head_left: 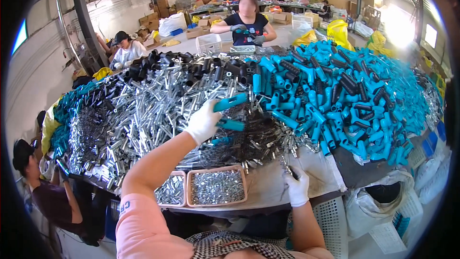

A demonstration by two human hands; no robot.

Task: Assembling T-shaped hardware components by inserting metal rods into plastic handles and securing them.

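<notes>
My left hand [203,123], in a white glove, reaches over the heap at mid-table. Its fingers are closed on a teal plastic handle [231,102] that points right. A second teal piece [231,124] sticks out below, by the same fingers; whether it is gripped too is hard to tell. My right hand [297,188], also gloved, is near the table's front edge. Its thumb and fingers pinch a slim metal part [286,164] pointing up and left. Small metal fittings [293,141] lie just beyond that hand.
Silvery metal tubes [143,110] cover the left and middle; teal handles [330,101] and black grips pile up on the right. Two pink trays [191,197] of small metal parts stand at the front edge. A co-worker [246,24] stands opposite; other people are at the left.
</notes>
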